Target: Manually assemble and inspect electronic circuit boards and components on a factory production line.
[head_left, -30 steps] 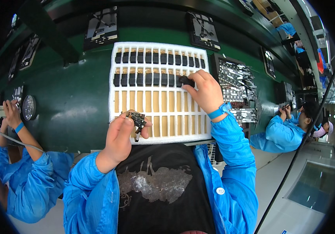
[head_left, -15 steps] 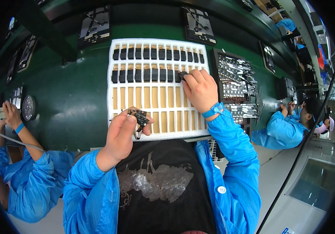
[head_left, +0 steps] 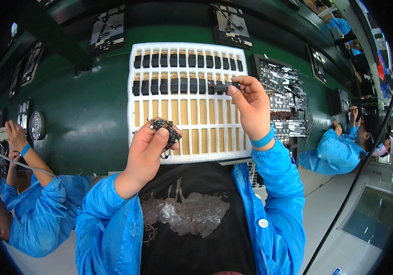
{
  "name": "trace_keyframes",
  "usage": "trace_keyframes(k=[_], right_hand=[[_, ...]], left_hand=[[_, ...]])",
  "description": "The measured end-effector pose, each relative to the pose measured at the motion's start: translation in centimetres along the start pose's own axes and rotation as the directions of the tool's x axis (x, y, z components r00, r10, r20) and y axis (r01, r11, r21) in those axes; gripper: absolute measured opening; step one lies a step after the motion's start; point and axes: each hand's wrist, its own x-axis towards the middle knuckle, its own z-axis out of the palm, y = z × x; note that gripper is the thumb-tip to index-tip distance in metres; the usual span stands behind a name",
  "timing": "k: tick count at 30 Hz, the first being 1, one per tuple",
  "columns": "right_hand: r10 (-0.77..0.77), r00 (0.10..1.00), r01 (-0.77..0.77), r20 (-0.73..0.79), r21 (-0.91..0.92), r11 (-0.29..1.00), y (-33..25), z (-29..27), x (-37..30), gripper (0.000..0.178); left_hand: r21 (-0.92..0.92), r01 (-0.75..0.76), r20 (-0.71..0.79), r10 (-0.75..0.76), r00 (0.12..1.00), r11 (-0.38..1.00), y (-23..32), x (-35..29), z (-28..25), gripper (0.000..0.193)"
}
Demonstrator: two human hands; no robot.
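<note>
A white foam tray (head_left: 130, 110) with rows of narrow slots lies in front of me. Black flat parts (head_left: 174, 86) stand packed in its two far rows; the two near rows show tan bottoms. Over the right end of the second row, my right hand (head_left: 254, 103) pinches a small black part with a flat strip (head_left: 226, 87) between thumb and fingers. My left hand (head_left: 148, 149), closer to my body, grips small dark circuit boards with flex cables (head_left: 165, 131) above the tray's near left corner. How many boards it holds I cannot tell.
Right of the tray, a dark tray (head_left: 257, 68) holds rows of silvery strip-like parts. Dark panels (head_left: 231, 25) with parts lie along the far side of the green table (head_left: 82, 151). People in blue work at left (head_left: 45, 215) and right (head_left: 334, 153); a round dish (head_left: 36, 125) stands at left.
My right hand has moved right and opened from a curled grip over the slot into a pinch, with the black part now showing. My left hand has turned the boards slightly.
</note>
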Motion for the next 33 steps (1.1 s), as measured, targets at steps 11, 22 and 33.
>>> trace_keyframes(k=[11, 22, 33], right_hand=[[0.286, 0.915, -0.35, 0.283, 0.21, 0.913, -3.6, 1.5, -4.0, 0.007], [0.304, 0.874, -0.408, 0.38, 0.234, 0.883, -3.8, 2.8, -6.0, 0.01], [0.02, 0.962, -0.001, 0.271, -0.068, 0.998, -3.4, 4.2, -7.4, 0.01]], left_hand=[[-0.112, -0.006, 0.028, 0.009, 1.0, 0.994, 0.1, 1.2, 0.8, 0.022], [-0.109, 0.003, 0.013, -0.002, 1.0, 0.994, -0.1, 1.2, 1.3, 0.021], [-0.129, -0.036, -0.005, 0.036, 0.999, 0.991, -0.8, 1.1, 1.2, 0.021]])
